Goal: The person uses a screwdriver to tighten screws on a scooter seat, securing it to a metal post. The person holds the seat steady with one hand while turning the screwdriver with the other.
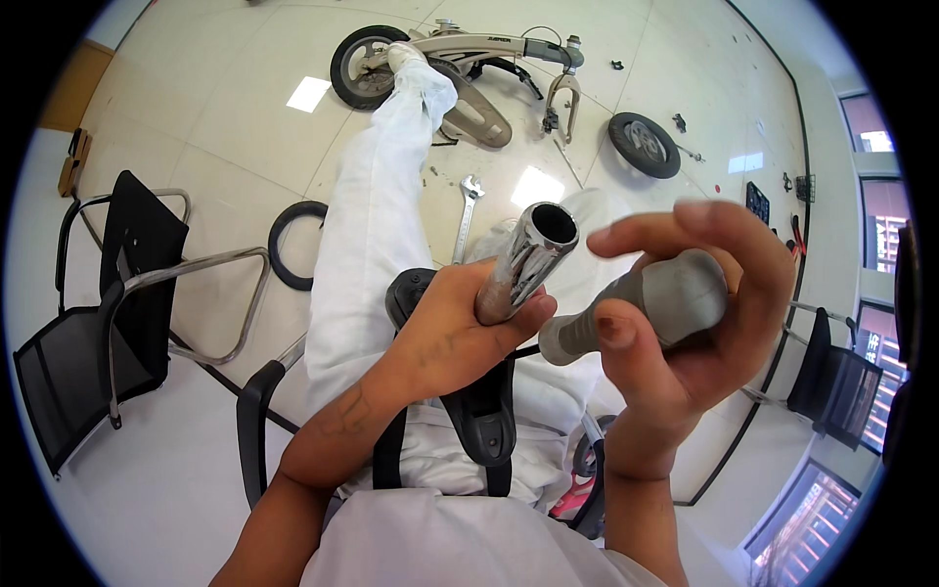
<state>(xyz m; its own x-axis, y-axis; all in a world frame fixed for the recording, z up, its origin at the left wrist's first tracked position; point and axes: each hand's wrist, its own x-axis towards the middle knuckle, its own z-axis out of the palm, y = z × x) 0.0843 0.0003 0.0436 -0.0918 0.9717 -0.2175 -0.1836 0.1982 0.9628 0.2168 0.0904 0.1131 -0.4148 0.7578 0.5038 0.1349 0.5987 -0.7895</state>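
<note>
My left hand [445, 333] is wrapped round a shiny metal tube [533, 256], its open end tilted up and away from me and its surface smeared. To its right, my right hand [699, 323] curls about a grey handlebar grip [646, 298], with the thumb pressed on the near side and the index finger lifted off. The grip and the tube are apart. Across my lap, beneath the left hand, lies a black moulded part [484, 426]; the hand and wrist hide its middle.
A partly dismantled bicycle frame [479, 47] lies on the tiles ahead, my left foot against it. Nearby are a loose wheel [643, 146], a tyre [293, 245] and an adjustable wrench [468, 217]. Black chairs stand at left [147, 274] and right [833, 382].
</note>
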